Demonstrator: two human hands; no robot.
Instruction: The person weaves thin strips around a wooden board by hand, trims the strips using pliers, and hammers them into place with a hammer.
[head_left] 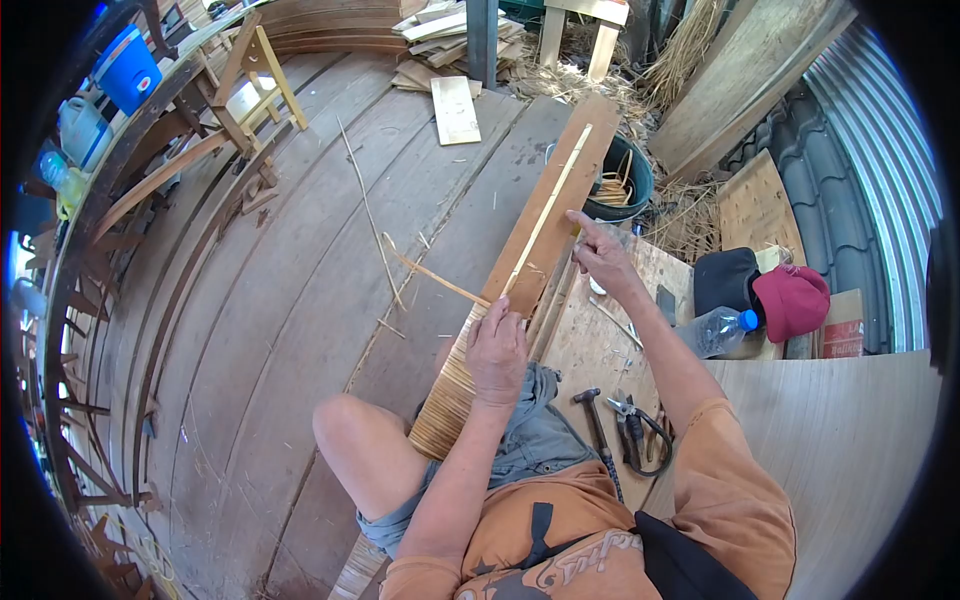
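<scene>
A long brown board (557,190) slants away from my lap, its lower part wrapped in tan strips (447,400). Along the bare upper part lies a thin pale strip (550,205). My left hand (497,345) rests on the board where the wrapping ends, its fingers closed at the lower end of the pale strip; a loose strip (440,277) sticks out to the left from there. My right hand (603,255) is beside the board's right edge, index finger pointing out towards it and the other fingers curled. What lies under those curled fingers is hidden.
On the low wooden bench (590,350) at the right are a hammer (597,420) and snips (640,425). A plastic bottle (718,332) and red cap (792,300) lie beyond. A dark bucket (625,180) holding strips stands behind the board. Thin sticks lie on the plank floor (300,220).
</scene>
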